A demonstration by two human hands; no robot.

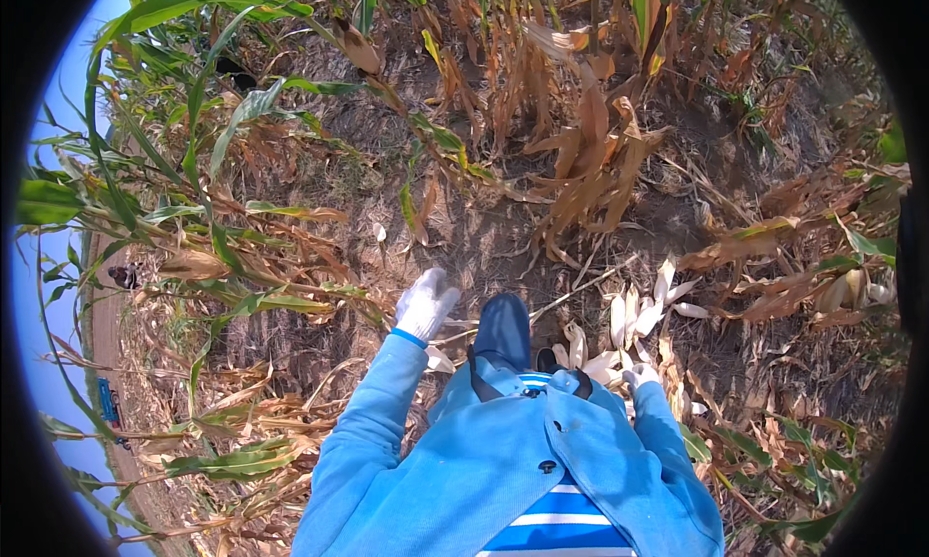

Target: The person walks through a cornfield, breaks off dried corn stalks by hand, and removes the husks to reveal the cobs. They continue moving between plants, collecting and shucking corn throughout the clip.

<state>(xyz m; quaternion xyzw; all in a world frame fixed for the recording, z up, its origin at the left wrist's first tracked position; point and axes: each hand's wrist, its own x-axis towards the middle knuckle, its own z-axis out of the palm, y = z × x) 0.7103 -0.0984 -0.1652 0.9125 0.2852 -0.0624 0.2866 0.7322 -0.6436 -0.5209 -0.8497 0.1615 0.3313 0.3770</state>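
Note:
My left hand (427, 306), in a white knit glove, hangs over the ground left of my dark blue boot (503, 332). Its fingers are slightly bent and apart, and nothing shows in them. Beside my right hip, my right hand (642, 374), also gloved in white, is beside pale ears of corn (601, 368); its fingers are partly hidden, so I cannot tell whether it grips one. Just beyond it lies a loose heap of several more pale corn ears (631, 316). A single pale ear or husk (438, 359) rests below my left hand.
Leaning corn stalks cross on the left, bearing a dry-husked ear (194, 264) and another ear (359, 49). Dry corn leaves (591, 150) hang ahead. A thin stalk (584, 287) lies beyond my boot. Far left are a person (125, 275) and a blue vehicle (109, 401).

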